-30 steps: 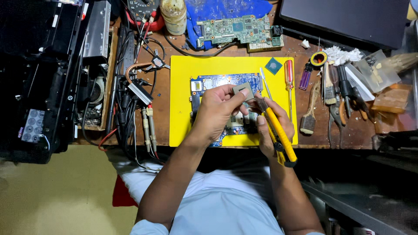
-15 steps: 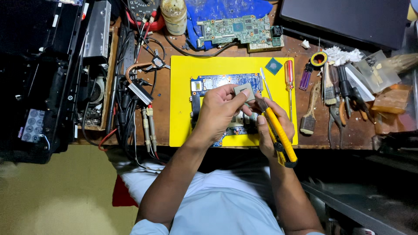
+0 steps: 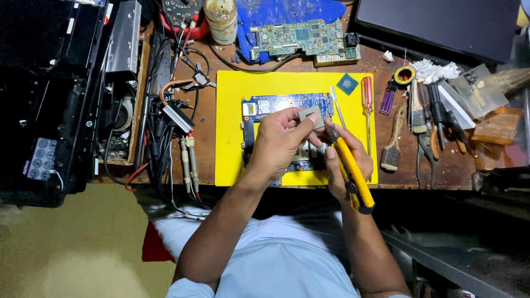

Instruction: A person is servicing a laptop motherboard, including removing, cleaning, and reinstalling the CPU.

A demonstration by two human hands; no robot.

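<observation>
While the left hand [image 3: 279,140] pinches a square chip [image 3: 310,117], right hand [image 3: 345,165] grips the yellow knife [image 3: 351,171]; chip's off the blue board [image 3: 287,105], scraping looks unfinished.

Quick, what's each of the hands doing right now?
Left hand: closed, pinching a small square grey chip at its fingertips.
Right hand: closed around a yellow utility knife, its tip up by the chip.

Green circuit board [image 3: 301,37], red screwdriver [image 3: 366,92], brush [image 3: 393,149], jar [image 3: 221,19]
</observation>
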